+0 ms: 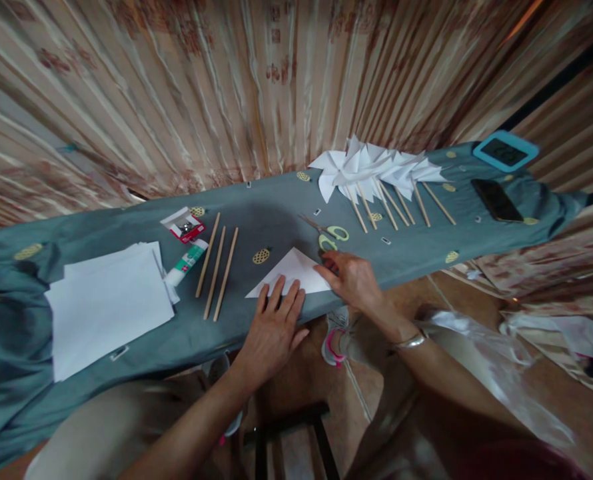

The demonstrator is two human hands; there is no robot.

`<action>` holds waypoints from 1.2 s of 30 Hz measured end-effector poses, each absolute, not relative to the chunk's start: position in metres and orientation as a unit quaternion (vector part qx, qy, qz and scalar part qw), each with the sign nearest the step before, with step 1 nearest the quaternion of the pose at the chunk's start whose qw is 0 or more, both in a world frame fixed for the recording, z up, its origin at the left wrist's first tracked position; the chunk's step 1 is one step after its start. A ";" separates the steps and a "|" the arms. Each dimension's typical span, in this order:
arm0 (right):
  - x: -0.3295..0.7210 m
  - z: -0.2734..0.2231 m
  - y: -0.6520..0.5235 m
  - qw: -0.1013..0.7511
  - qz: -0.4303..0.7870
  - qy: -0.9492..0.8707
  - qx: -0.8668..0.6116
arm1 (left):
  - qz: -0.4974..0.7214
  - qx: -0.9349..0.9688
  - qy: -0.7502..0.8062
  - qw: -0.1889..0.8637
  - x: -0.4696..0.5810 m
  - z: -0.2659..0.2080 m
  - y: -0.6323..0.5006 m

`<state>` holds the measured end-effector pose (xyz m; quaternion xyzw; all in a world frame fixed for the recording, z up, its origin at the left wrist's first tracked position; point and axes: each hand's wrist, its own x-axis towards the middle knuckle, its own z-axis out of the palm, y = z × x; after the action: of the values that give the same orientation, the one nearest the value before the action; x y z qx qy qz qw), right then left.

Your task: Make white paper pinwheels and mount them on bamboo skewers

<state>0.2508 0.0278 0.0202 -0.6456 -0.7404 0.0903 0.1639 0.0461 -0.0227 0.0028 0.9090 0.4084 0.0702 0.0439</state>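
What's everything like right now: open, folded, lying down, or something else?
Paper under the hands: folded into a triangle
Left hand: spread flat on it
Right hand: fingers bent, at its right side
Scissors: lying down, handles apart
Small red box: open
Glue stick: lying on its side
Loose sticks: lying side by side
Paper stack: flat, edges uneven
Pinwheels: bunched together
Phone: lying flat, screen dark

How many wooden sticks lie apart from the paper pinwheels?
3, side by side between the glue stick and the folded paper: the left stick, the middle stick, and the right stick, nearest the folded paper. Any under the paper stack would be hidden.
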 end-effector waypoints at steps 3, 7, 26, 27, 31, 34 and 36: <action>0.263 0.030 0.021 0.130 0.120 -0.716 -0.676 | 0.069 0.909 0.409 0.047 0.047 0.004 -0.023; 0.277 0.036 0.018 0.128 0.208 -0.690 -0.681 | 0.075 0.907 0.411 0.046 0.048 0.003 -0.023; 0.266 0.039 0.022 0.315 0.568 -0.584 -0.487 | 0.073 0.907 0.411 0.058 0.048 0.005 -0.025; 0.263 0.036 0.022 0.308 0.555 -0.598 -0.490 | 0.071 0.907 0.411 0.058 0.048 0.005 -0.025; 0.257 0.027 0.027 0.302 0.393 -0.699 -0.516 | 0.070 0.907 0.411 0.062 0.047 0.003 -0.025; 0.253 0.029 0.035 0.282 0.307 -0.773 -0.478 | 0.073 0.907 0.411 0.061 0.047 0.002 -0.025; 0.249 0.033 0.041 0.247 0.309 -0.802 -0.448 | 0.072 0.907 0.410 0.060 0.047 0.003 -0.025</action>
<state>0.2494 0.0407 0.0326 -0.4482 -0.8018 0.3088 0.2469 0.0466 -0.0249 0.0025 0.9071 0.4103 0.0724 0.0601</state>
